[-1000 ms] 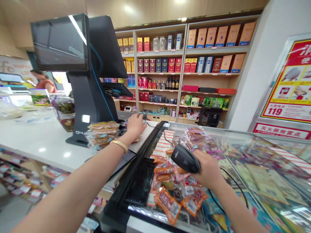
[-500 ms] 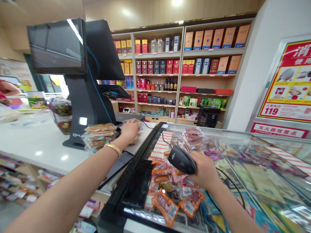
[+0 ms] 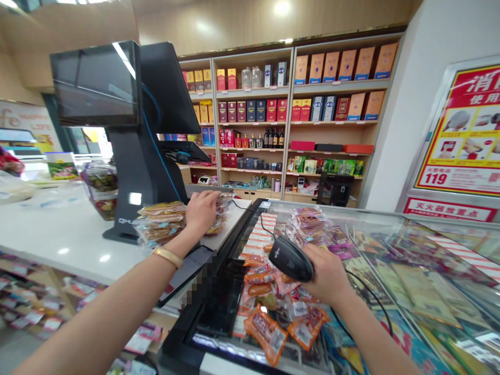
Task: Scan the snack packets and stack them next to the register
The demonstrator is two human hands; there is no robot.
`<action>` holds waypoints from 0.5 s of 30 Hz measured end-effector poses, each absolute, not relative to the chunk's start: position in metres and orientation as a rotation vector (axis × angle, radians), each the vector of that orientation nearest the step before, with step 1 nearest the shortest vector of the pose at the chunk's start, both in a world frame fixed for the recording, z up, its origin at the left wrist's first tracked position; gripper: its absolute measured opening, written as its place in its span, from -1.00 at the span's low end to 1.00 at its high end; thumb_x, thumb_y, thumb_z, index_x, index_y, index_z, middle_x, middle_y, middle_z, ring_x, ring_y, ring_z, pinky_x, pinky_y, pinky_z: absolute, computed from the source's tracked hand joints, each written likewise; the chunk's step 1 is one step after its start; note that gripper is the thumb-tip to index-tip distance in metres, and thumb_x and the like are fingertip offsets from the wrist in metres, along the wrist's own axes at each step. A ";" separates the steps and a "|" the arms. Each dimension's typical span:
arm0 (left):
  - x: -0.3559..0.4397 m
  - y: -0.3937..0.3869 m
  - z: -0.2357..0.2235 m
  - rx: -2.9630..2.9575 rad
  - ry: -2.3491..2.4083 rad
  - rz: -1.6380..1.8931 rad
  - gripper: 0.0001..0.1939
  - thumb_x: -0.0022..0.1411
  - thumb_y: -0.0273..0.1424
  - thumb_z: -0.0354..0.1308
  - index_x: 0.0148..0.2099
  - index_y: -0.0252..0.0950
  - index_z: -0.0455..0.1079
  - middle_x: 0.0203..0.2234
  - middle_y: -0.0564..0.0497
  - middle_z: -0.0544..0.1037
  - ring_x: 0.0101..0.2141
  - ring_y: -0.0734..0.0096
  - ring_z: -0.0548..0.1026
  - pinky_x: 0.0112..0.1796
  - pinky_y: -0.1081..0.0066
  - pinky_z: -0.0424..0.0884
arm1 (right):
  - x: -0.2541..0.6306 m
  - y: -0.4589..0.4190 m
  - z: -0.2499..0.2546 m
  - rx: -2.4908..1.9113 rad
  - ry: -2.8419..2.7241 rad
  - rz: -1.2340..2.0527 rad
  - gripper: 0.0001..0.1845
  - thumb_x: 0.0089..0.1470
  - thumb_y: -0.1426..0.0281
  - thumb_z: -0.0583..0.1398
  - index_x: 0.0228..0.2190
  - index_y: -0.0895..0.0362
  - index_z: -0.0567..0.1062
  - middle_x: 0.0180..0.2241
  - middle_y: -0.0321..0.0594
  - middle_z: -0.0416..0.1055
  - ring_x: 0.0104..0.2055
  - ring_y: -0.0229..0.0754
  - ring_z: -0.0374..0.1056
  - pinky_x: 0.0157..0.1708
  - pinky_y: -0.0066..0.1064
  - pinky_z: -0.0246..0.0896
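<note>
My right hand point(image 3: 330, 273) is closed around a black corded barcode scanner point(image 3: 291, 258), held over a heap of orange sausage snack packets point(image 3: 273, 307) on the glass counter point(image 3: 410, 271). My left hand point(image 3: 201, 211), with a gold bangle on the wrist, reaches forward and rests with fingers curled on a clear packet of snacks point(image 3: 216, 221) by the foot of the black checkout terminal point(image 3: 133, 135). A stack of clear-wrapped snack packets point(image 3: 160, 221) lies just left of that hand.
A white counter point(image 3: 58, 229) runs left, with a jar of packaged food point(image 3: 102, 187) on it. Pink snack packets point(image 3: 312, 226) lie farther back on the glass. Shelves of boxes and bottles point(image 3: 289, 109) line the back wall. A red poster point(image 3: 466, 130) hangs at right.
My left hand has drawn back from beyond the terminal's base onto the clear packet. My right hand with the scanner has barely shifted.
</note>
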State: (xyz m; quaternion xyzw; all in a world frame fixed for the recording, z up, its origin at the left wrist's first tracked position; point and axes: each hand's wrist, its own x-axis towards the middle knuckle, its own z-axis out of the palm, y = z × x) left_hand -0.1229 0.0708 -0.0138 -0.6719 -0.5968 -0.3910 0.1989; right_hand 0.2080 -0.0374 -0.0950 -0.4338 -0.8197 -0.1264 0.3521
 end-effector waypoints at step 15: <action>-0.072 0.047 -0.038 -2.159 -1.594 -3.217 -0.93 0.08 -0.45 0.09 -0.41 -0.23 0.23 -0.36 0.01 0.54 -0.34 0.42 0.52 -0.15 0.27 0.49 | 0.208 -0.039 -0.093 -1.073 -2.088 -0.359 -0.90 -0.05 0.35 0.21 -0.45 0.10 0.39 -0.49 -0.28 0.32 -0.46 -0.23 0.27 -0.44 -0.44 0.02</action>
